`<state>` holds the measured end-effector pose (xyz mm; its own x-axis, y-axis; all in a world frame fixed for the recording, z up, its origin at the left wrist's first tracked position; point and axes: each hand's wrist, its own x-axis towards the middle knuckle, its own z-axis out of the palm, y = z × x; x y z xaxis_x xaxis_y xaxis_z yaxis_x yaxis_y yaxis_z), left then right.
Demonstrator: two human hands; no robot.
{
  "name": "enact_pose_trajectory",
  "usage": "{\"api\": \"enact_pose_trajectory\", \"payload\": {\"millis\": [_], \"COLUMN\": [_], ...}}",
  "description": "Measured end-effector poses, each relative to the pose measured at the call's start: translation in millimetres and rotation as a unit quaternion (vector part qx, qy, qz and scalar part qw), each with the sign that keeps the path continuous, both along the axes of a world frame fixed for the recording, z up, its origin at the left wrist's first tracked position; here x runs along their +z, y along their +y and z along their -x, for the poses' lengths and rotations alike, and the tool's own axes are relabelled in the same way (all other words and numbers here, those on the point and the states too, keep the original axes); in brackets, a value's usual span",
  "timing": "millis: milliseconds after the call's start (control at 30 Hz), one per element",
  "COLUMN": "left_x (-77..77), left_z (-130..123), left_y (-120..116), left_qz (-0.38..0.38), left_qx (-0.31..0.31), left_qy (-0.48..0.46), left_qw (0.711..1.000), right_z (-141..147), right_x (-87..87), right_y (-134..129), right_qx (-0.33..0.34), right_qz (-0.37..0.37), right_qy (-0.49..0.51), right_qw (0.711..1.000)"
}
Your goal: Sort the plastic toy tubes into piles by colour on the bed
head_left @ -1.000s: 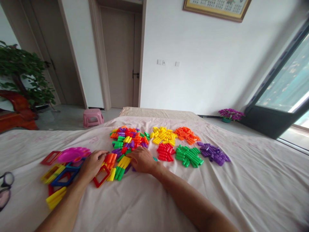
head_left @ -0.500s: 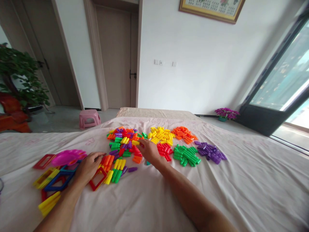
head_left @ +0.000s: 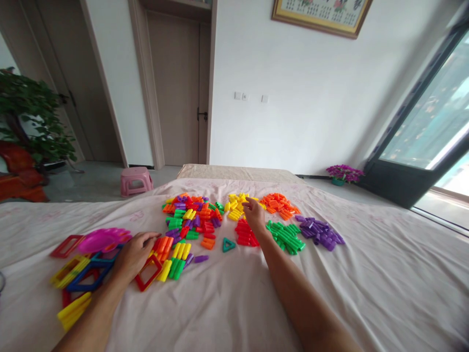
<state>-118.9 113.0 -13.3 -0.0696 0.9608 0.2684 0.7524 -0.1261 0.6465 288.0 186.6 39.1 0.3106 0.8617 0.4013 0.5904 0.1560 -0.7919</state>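
Note:
My right hand (head_left: 254, 213) is over the yellow pile (head_left: 235, 205), fingers slightly apart, with no piece visible in them. My left hand (head_left: 136, 252) rests on the cloth with loosely bent fingers, holding nothing visible, beside orange pieces (head_left: 163, 247) and a red square frame (head_left: 148, 274). Red pieces (head_left: 246, 233) lie partly beneath my right wrist. Sorted heaps of green (head_left: 286, 237), orange (head_left: 279, 205) and purple pieces (head_left: 320, 232) lie to the right. A mixed-colour heap (head_left: 192, 215) spreads between my hands.
A pink tray (head_left: 102, 240), blue frame (head_left: 90, 276) and yellow frames (head_left: 69, 272) lie around my left forearm. A teal triangle (head_left: 228, 245) lies on the wrinkled cloth (head_left: 220, 308). Beyond the table stand a pink stool (head_left: 136, 181) and purple flowers (head_left: 344, 173).
My right hand has moved right from the mixed heap to the yellow pile. The yellow piece at its fingertips is no longer visible there. The teal triangle is uncovered; my left hand stays put.

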Motion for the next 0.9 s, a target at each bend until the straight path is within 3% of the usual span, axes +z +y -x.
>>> {"api": "enact_pose_trajectory", "payload": {"millis": [100,167,300,400,467,600,733,900], "left_x": [0.2,1.8,4.6,3.8,2.5,0.8,1.0,1.8], "left_z": [-0.1,-1.1,-2.7,-2.6,-2.1,-1.5,-1.5,-1.7], "left_y": [-0.1,-1.0,-2.2,-1.5,-0.7,0.3,-0.1,-1.5], "left_qz": [0.001,0.005,0.01,0.011,0.008,0.004,0.002,0.009], "left_qx": [0.003,0.002,0.002,-0.002,-0.001,0.002,0.004,0.002], "left_qy": [-0.004,-0.007,-0.007,-0.001,0.001,0.002,0.005,-0.004], "left_qw": [1.0,1.0,1.0,1.0,1.0,1.0,1.0,1.0], "right_z": [21.5,41.2,82.1,107.0,120.4,139.5,145.1,130.6], "right_x": [2.8,4.8,8.5,12.2,13.5,8.7,-0.3,-0.8], "right_y": [-11.5,-23.4,-54.9,-78.0,-89.0,-97.2,-93.5,-76.3], "right_qx": [0.059,0.131,0.318,0.397,0.394,0.345,0.349,0.306], "right_qz": [-0.017,-0.032,-0.031,-0.024,-0.011,0.008,0.044,0.019], "right_qy": [-0.038,-0.08,-0.159,-0.222,-0.276,-0.333,-0.253,-0.111], "right_qw": [0.997,0.988,0.934,0.89,0.877,0.877,0.901,0.945]}}
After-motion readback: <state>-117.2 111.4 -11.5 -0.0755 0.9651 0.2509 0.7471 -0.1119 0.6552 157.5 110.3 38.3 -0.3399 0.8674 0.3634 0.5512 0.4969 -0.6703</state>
